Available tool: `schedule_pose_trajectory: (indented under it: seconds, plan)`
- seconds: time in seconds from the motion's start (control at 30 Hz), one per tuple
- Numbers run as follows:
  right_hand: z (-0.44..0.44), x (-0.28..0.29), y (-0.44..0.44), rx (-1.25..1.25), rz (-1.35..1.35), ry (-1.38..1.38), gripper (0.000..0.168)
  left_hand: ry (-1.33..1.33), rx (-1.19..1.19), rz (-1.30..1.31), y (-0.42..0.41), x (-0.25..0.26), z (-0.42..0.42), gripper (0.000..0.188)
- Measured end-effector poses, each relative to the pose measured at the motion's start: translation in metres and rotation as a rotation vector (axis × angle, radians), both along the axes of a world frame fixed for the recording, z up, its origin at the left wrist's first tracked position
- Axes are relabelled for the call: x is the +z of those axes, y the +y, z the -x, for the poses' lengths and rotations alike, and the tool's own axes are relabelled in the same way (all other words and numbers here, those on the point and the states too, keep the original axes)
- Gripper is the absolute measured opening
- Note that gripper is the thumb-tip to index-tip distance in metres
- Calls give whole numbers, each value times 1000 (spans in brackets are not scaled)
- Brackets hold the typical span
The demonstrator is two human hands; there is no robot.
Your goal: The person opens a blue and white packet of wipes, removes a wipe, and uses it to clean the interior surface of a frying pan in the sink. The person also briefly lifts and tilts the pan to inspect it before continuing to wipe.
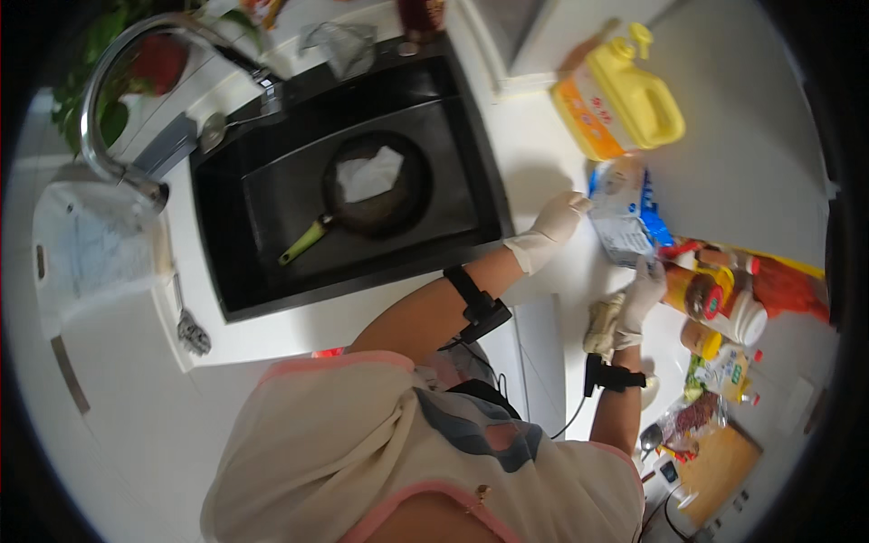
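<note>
Both hands wear pale thin gloves and are at a blue and white plastic packet (621, 217), upright on the white counter below a yellow pump jug (621, 98). My left hand (551, 229) has its fingertips at the packet's left edge; whether they grip it is unclear. At the packet's lower corner, my right hand (641, 295) pinches the plastic between its fingers. A beige, cloth-like bundle (603, 324) lies beside my right wrist. In the black sink (271, 203) rests a dark frying pan (404, 214) with a green handle, a crumpled white sheet (370, 175) inside it.
Jars and bottles (703, 298) crowd the counter right of my right hand. Farther down are food bags (726, 370) and a wooden board (719, 475). A curved chrome faucet (91, 112) arches at the sink's left; a steel scrubber (193, 334) lies near the counter edge.
</note>
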State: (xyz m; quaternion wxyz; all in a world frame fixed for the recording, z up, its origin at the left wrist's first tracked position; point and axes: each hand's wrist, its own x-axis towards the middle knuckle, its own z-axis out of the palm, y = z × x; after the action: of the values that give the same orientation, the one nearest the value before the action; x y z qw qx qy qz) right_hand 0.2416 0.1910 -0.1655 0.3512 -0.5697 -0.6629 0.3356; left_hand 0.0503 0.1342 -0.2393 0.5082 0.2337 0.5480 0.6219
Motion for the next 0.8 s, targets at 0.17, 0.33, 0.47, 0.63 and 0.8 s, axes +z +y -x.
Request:
schedule_pose_trajectory:
  seconds: [0.17, 0.33, 0.47, 0.63, 0.8]
  plan:
    - [-9, -12, 9, 24, 33, -43, 22, 662, 161, 138, -93, 54, 87, 34]
    - [2, 8, -4, 17, 107, -142, 29, 881, 278, 637, -188, 5, 217, 46]
    - [-1, -2, -8, 64, 12, -79, 32, 1223, 318, 797, -208, -54, 249, 44]
    - [3, -2, -14, -68, 223, 13, 25, 1177, 101, 929, -195, -53, 255, 35]
    - [5, 6, -23, -56, 339, 163, 18, 1171, 190, 768, -201, -73, 266, 21]
